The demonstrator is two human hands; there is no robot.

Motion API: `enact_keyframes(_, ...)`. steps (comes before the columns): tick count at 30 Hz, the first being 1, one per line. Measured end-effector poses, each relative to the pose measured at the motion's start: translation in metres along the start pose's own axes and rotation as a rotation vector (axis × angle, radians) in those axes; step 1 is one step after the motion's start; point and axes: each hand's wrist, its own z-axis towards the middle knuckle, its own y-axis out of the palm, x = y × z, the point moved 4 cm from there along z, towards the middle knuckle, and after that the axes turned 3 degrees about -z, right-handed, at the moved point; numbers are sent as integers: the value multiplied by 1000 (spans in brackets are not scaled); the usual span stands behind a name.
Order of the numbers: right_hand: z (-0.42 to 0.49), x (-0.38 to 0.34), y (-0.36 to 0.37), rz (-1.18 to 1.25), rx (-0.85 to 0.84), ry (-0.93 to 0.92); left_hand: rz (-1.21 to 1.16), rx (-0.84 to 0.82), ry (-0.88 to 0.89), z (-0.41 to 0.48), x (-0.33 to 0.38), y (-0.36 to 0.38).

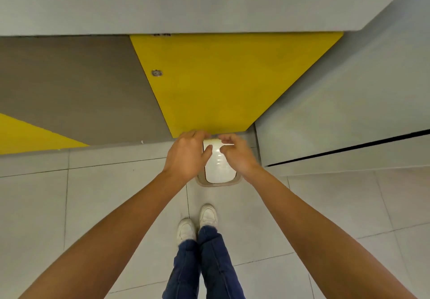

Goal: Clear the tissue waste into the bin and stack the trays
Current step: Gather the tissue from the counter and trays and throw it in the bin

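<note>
Your left forearm (111, 226) and right forearm (309, 224) fill the near field and converge on the work. Between them are your jeans (209, 263) and white shoes (208, 215).

Between the two hands is the tissue sheet (215, 141), a thin white piece directly above the bin (237, 180), whose taupe rim shows just below both wrists. Your right hand (238, 156) pinches the sheet's edge between thumb and curled fingers. Your left hand (186, 153) has its fingers curled at the far side and its thumb laid across white. Whether it clamps the sheet or only steadies it cannot be told.

Handling, as a judgement: the sheet is very light, limp and easily torn, so it needs no force. Hold it at an edge or bunch it, and let go only over the opening, since a loose piece may drift.

The glossy white surface (220, 168) inside the rim, beneath the hands, may be a liner or a swing lid; the two cannot be distinguished.

Beyond the fingertips stands a yellow panel (232, 77), with a small round metal fitting (157, 73) far beyond the left hand. A grey-brown panel (69, 84) lies left of that. A pale wall (337, 112) with a dark slot (349, 149) runs right of the right hand. A tiled floor (93, 194) lies under everything.

Hidden: the bin's far rim and body, most fingertips, and the sheet's full extent.
</note>
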Motion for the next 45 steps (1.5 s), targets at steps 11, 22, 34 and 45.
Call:
enact_keyframes(11,-90,-176,-55,-44,62,-403,-43,248,-1,3,94,-176)
enact_keyframes(22,-135,-271,-79,-17,161,-657,-8,482,28,-10,126,-290)
enact_keyframes(34,-145,-381,-20,-125,210,-820,8,589,6,-6,68,-399)
enact_keyframes(45,-117,-486,78,-56,203,-798,64,583,-4,25,-20,-508)
